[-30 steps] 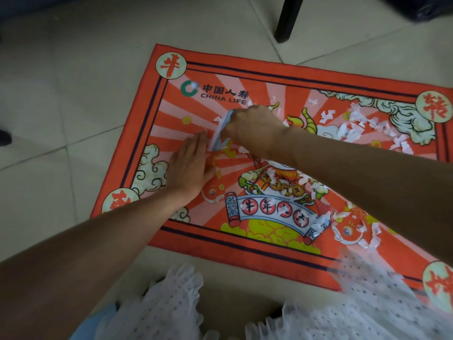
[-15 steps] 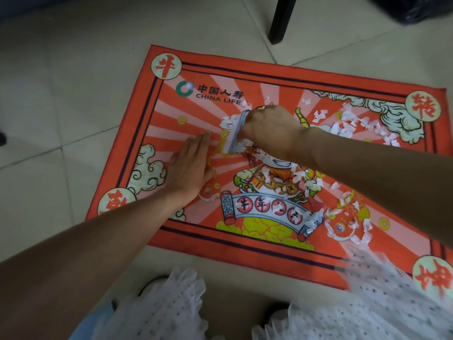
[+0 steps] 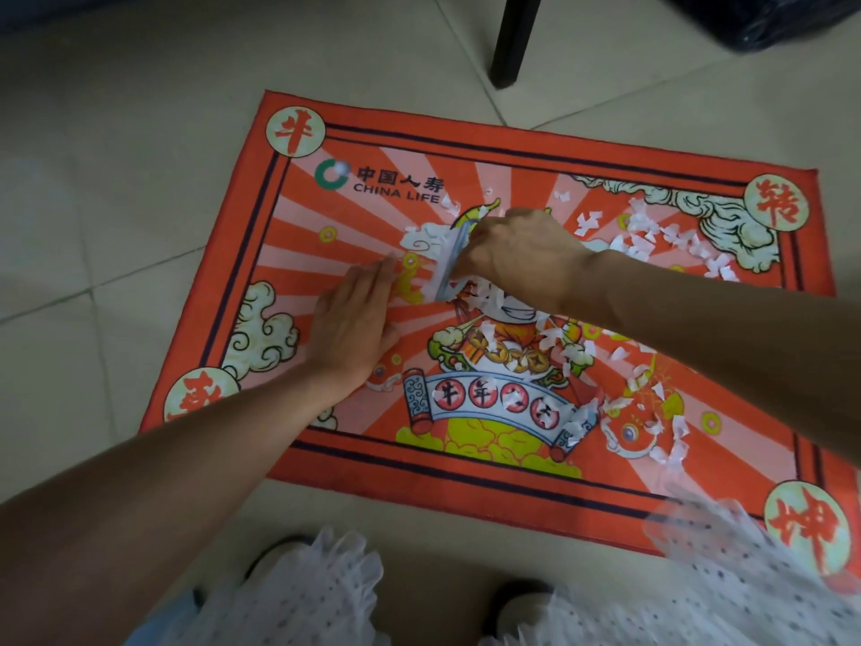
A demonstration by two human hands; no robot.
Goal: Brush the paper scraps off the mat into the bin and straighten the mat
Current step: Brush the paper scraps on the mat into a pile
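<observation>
Mid-sweep: right hand (image 3: 517, 258) grips the brush (image 3: 449, 263) mat (image 3: 512, 146)-centre, left hand (image 3: 354, 319) pressed flat beside it; scraps (image 3: 652, 240) next need herding binward.

Mat (image 3: 605, 487) red-orange w/ pink rays; scraps (image 3: 661, 240) white.

brush (image 3: 448, 263) mostly hidden by right hand (image 3: 517, 258), bin (image 3: 768, 16) cut off
</observation>
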